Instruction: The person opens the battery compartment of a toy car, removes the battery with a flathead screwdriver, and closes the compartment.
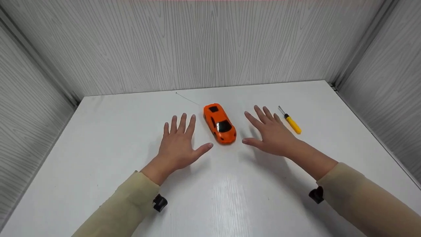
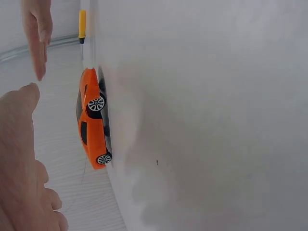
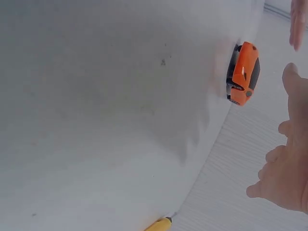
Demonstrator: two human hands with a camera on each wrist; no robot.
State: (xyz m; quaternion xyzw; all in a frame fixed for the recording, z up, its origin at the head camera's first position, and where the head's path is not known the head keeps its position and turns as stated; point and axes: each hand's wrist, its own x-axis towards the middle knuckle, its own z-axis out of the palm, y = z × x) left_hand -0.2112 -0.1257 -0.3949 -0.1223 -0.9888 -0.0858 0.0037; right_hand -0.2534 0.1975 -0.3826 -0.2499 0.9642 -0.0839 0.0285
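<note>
An orange toy car (image 1: 219,123) with black windows stands on the white table, between the two hands. My left hand (image 1: 179,143) is spread above the table to the car's left, fingers straight and thumb pointing toward it. To the car's right, my right hand (image 1: 271,133) is held the same way, palm down and holding nothing. Neither hand touches the car; the left wrist view shows its side and wheels (image 2: 96,104). Just beyond the right hand's fingers lies a screwdriver (image 1: 292,123) with a yellow handle; the right wrist view catches only part of its handle (image 3: 160,224).
A thin wire-like strand (image 1: 187,98) lies behind the car, near the table's back edge. Grey wood-grain panels (image 1: 210,42) enclose the white table (image 1: 223,204) at the back and both sides. Each sleeve cuff has a small black device (image 1: 160,202) at the wrist.
</note>
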